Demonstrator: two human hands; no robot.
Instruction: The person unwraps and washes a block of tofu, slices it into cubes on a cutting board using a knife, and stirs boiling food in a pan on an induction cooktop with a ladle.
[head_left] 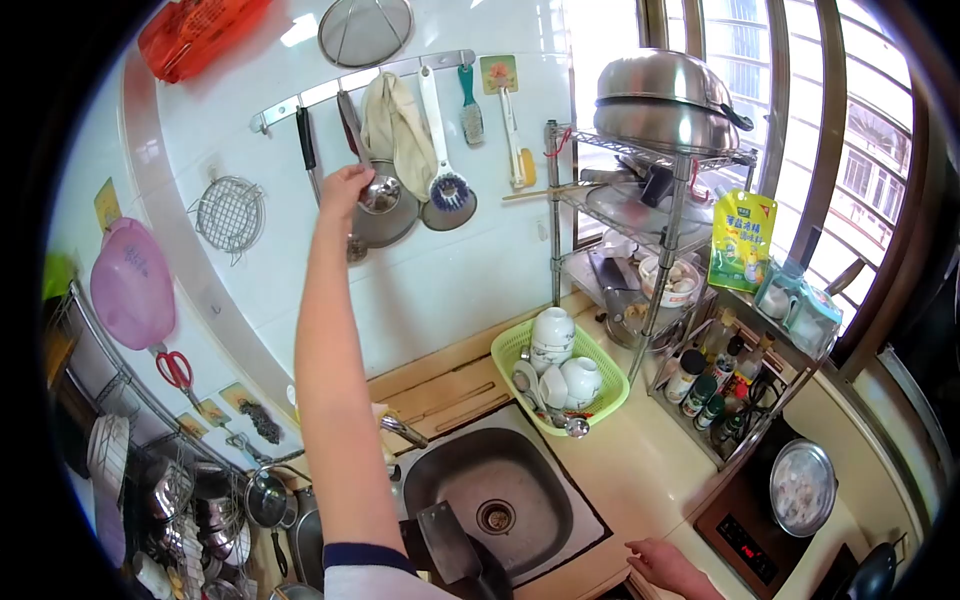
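Observation:
My left hand is raised to the wall below the hanging rail. Its fingers are closed at the edge of a small round metal ladle, whose long handle appears to run up to the rail. Behind it hang a round flat utensil and a cream cloth. To the right are a white-handled brush with dark bristles and a green brush. Low in view, my right hand hangs over the counter's front edge, fingers apart, holding nothing.
Below is a sink, with a cleaver at its front. A green basket of bowls and spoons stands beside it. To the right are a wire shelf, bottles and a lidded pan on a lit cooktop.

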